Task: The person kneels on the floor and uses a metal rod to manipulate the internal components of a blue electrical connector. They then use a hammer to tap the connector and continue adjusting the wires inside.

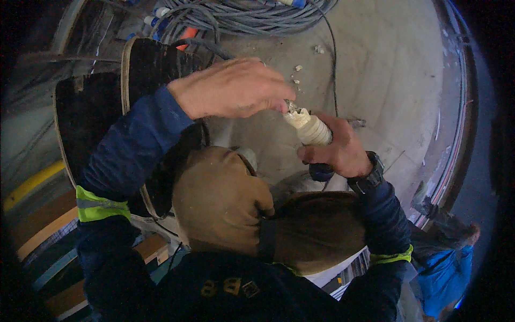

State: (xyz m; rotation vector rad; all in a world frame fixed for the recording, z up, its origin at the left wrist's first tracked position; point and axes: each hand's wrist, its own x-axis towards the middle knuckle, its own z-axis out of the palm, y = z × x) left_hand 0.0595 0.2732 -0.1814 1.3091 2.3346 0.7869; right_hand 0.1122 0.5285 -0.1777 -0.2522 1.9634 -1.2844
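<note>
Head view, ragged end: the cream, ribbed, hard-looking cylinder (315, 130) is sitting in mid-air between both hands, above the grey concrete floor (386, 75); its jagged rim is facing the left hand (236, 88), so a sharp edge could be catching bare skin if the fingers are slipping.
Cylinder's body: it could be twisting loose if the left hand is pushing harder than the right hand (340, 145) is bracing; more of the rim could be cracking off under a hard pinch, I'm judging.
Pale crumbs: small off-white bits (298, 68) are lying on the floor beyond; any fresh flake could be dropping there too.
Left fingers: they are bunching close together, tips touching the ragged end; whether they are clamping the rim or a grey piece in it, I'm not managing to tell.
Right fingers: they are wrapping round the ribbed body, closing firmly on it, just above the black wristwatch (369, 174).
</note>
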